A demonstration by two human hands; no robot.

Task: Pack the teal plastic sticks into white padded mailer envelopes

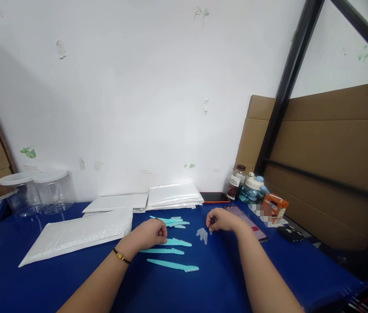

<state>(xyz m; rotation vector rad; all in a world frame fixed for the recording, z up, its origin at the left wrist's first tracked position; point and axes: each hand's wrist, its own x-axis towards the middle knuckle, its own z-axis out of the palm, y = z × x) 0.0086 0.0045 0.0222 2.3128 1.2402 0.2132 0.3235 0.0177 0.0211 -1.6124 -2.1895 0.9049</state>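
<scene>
Several turquoise razors lie on the blue table in front of me. The nearest razor [172, 264] is by itself; two more lie just beyond it, and a small pile of razors [174, 223] sits farther back. My left hand [149, 234] is closed over the handle end of the third razor [180, 242], fingers pressed together at it. To the right are several small clear caps [202, 235]. My right hand [219, 220] has its fingertips pinched on a small clear cap [210, 231] beside them, mostly hidden by the fingers.
White padded envelopes [174, 194] are stacked by the wall, with one envelope [79, 232] at the left. Clear jars [53, 191] stand far left. On the right are a phone [252, 226], a bottle [236, 182], a teal jug [251, 191] and an orange box [274, 208].
</scene>
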